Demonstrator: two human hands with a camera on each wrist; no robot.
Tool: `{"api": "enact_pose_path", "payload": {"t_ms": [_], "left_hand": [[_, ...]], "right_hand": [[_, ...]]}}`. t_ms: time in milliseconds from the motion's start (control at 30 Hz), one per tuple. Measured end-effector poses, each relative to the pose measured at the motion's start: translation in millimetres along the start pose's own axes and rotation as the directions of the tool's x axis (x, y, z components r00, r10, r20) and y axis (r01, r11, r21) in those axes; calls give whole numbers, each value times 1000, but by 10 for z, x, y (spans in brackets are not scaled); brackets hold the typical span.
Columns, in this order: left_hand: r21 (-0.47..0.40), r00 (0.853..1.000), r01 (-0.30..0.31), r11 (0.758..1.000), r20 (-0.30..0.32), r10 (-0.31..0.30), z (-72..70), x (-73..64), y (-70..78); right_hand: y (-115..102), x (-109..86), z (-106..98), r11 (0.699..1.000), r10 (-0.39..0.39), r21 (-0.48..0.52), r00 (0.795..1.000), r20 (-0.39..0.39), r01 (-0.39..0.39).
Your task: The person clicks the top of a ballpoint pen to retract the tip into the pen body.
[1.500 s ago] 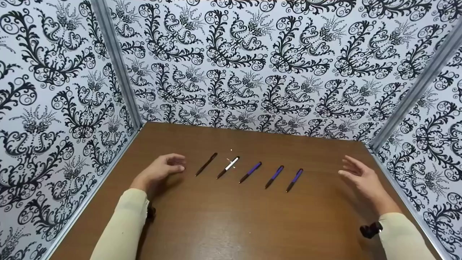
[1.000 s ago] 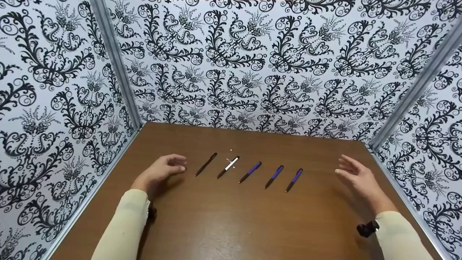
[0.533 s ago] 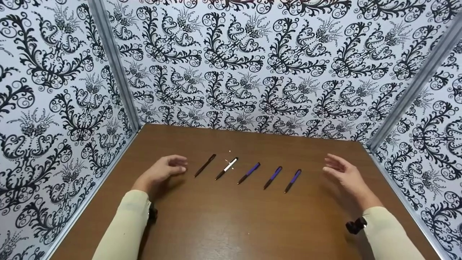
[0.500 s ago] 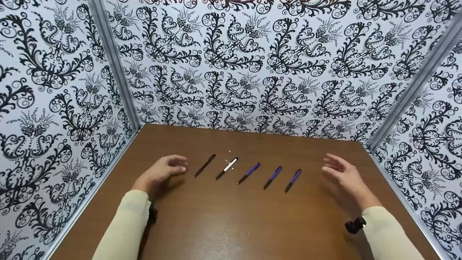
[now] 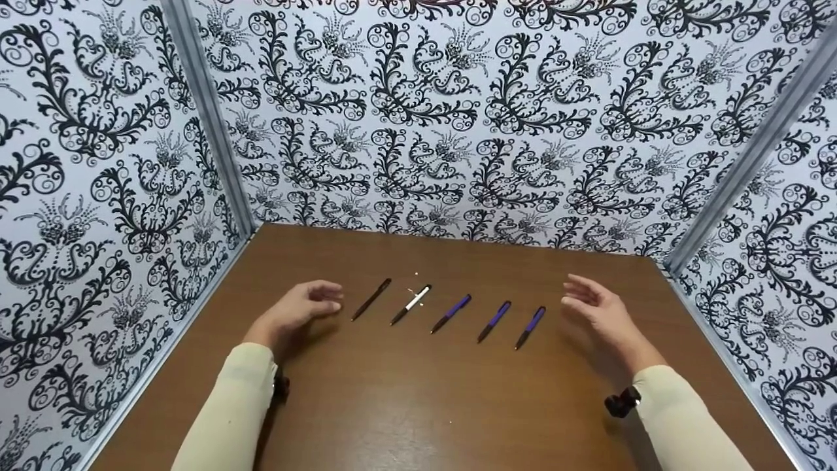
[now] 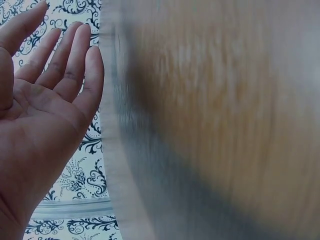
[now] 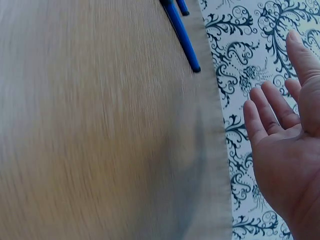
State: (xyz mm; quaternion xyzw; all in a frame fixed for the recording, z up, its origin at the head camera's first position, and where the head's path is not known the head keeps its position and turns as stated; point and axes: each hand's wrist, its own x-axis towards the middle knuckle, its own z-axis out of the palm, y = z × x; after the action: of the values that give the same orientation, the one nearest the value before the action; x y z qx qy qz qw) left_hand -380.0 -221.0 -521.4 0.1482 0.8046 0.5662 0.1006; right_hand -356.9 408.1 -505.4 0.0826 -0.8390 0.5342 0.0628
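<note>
Several pens lie side by side, all slanted alike, across the middle of the brown table in the head view. From the left come a black pen [image 5: 371, 299], a white pen [image 5: 412, 303] with a dark grip, then blue pens, the rightmost blue pen [image 5: 530, 327] among them. My left hand [image 5: 297, 309] hovers just left of the black pen, fingers relaxed and holding nothing. To the right of the last blue pen, my right hand [image 5: 603, 315] is held above the table, also with nothing in it. A blue pen [image 7: 184, 40] shows in the right wrist view.
The brown table [image 5: 392, 399] is enclosed by patterned white walls [image 5: 418, 118] at the back and sides, with metal posts in the corners. Tiny white bits [image 5: 416, 273] lie near the white pen. A black wrist camera [image 5: 621, 402] sits on the right wrist.
My right hand has moved left, closer to the rightmost blue pen. The left hand has barely shifted, and the pens lie where they were.
</note>
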Motion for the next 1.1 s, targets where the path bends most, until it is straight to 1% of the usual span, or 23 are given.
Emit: {"api": "enact_pose_path", "payload": {"t_ms": [100, 300, 400, 533, 600, 700, 933, 1100], "left_hand": [[-8, 1000, -4, 1000, 7, 4, -1, 12, 0], [32, 998, -51, 998, 22, 50, 9, 42, -8], [33, 999, -38, 999, 17, 38, 26, 45, 4], [11, 1000, -12, 1000, 9, 12, 53, 45, 20], [10, 1000, -8, 1000, 9, 8, 62, 44, 24], [13, 1000, -4, 1000, 3, 4, 72, 44, 30], [24, 1000, -6, 1000, 10, 5, 77, 44, 35], [32, 1000, -13, 999, 21, 12, 99, 60, 36]], "right_hand": [[-6, 41, 69, 1000, -3, 19, 1000, 10, 3], [-41, 118, 204, 994, -9, 111, 1000, 11, 8], [-66, 145, 261, 995, -20, 100, 1000, 1, 20], [-91, 185, 337, 996, -36, 86, 999, -3, 36], [-98, 206, 379, 996, -33, 82, 999, -8, 34], [-115, 234, 438, 996, -33, 83, 999, -3, 33], [-153, 298, 569, 990, -28, 140, 1000, 14, 26], [-195, 328, 649, 991, -38, 132, 999, 27, 34]]}}
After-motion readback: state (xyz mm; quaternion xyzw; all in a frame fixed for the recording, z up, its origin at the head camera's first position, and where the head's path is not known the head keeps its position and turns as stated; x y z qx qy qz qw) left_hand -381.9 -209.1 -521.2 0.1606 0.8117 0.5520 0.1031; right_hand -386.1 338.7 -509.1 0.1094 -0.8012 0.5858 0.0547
